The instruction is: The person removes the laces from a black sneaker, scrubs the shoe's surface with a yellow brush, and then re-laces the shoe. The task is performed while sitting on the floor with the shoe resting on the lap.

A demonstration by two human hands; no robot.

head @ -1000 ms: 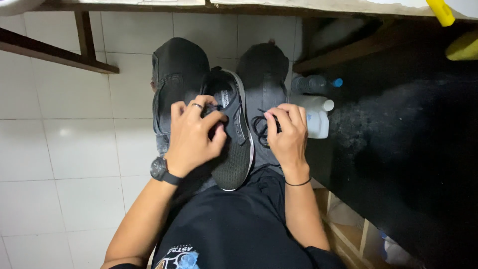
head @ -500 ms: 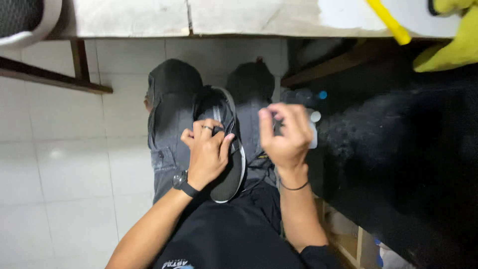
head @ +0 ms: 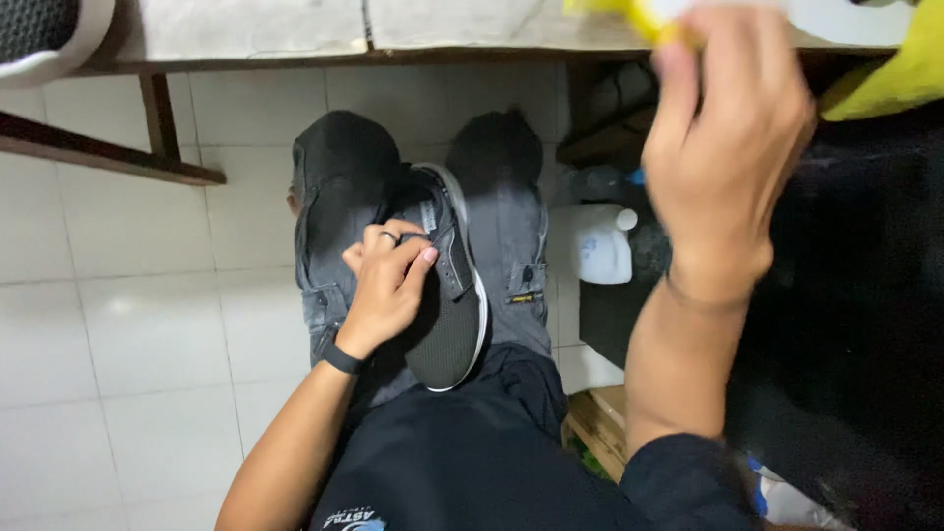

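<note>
The shoe (head: 447, 285), dark grey with a white sole edge, lies on the person's lap between the two knees, its toe pointing back toward the body and its opening away. The left hand (head: 388, 280) rests on the shoe's left side, fingers curled over the upper near the opening, its grip pressed onto the shoe; a ring sits on one finger and a black watch (head: 342, 358) on the wrist.

The right hand (head: 723, 138) is raised well above and to the right of the shoe, close to the camera and blurred. Its fingertips reach the edge of the table (head: 295, 29) at a yellow thing (head: 644, 15) lying there; whether the grip is closed on it or spread cannot be told. A thin band circles that wrist.

Right of the shoe, on the tiled floor (head: 118, 295) beside the right knee, stands a white bottle (head: 600, 246). A yellow cloth (head: 890, 74) hangs at the table's edge, further right than the raised hand. A dark wooden rail (head: 98, 152) runs left of the shoe, under the table.
</note>
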